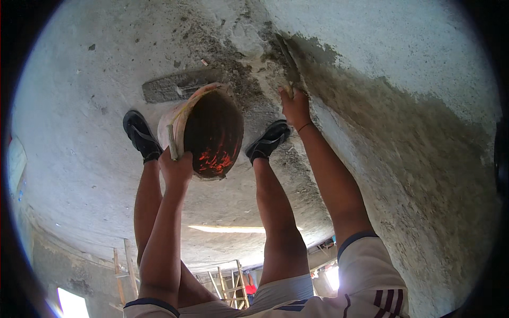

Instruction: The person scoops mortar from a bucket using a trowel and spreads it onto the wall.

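My left hand [176, 165] is closed at the near side of a bucket [170, 115], around the grip of its handle [172, 142]. The bucket leans with its mouth turned to the right; its inside is dark, with red-orange patches low down. In my right hand [297, 108] is a trowel [289, 58] by its light-coloured handle, the long narrow blade pointing away along the foot of the wall. Behind the bucket a flat, rectangular grey plastering float [164, 87] lies on the floor, partly hidden by the bucket's rim.
A wall [403, 116] rises on the right, with a darker, damp-looking band along its lower part. Crumbly mortar [246, 74] is scattered on the concrete floor [79, 132] beside it. My sandalled feet stand either side of the bucket. Wooden frames [230, 289] show at the lower edge.
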The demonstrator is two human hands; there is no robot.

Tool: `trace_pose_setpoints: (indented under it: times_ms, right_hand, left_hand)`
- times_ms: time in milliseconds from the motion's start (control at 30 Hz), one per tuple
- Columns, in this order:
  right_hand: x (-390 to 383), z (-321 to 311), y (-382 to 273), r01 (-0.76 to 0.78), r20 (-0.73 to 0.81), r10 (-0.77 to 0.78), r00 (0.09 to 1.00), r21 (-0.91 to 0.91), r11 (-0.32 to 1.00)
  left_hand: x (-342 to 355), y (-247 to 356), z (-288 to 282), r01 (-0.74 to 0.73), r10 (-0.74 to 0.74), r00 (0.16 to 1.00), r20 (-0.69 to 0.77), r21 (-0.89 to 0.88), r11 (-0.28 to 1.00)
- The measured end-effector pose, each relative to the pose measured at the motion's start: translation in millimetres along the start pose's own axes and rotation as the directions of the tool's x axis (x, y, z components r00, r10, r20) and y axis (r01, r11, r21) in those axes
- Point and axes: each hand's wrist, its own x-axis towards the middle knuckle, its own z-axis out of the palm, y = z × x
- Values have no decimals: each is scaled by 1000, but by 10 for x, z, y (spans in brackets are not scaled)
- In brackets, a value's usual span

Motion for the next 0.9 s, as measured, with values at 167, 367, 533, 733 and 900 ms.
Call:
trace_pose_setpoints:
  times_ms: [167,367,533,733,900]
  right_hand:
    - [160,-63,158,-80,-38,81,996,45,996]
    - [11,-137,-187,-215,134,186,973,252,944]
    - [-112,-114,-148,-194,102,166,981,427,883]
    - [-316,11,-188,-127,60,112,992,467,875]
    - [19,170,104,30,-56,-19,998,185,982]
  left_hand:
    - [6,45,62,6,-7,1000,17,52,999]
    - [-19,21,-31,-13,13,1000,-1,19,1000]
    - [-3,-33,-18,-3,2,1000,21,43,999]
    - [-11,-59,-67,-18,18,1000,-1,27,999]
    - [-20,23,-48,-81,82,996,-18,48,996]
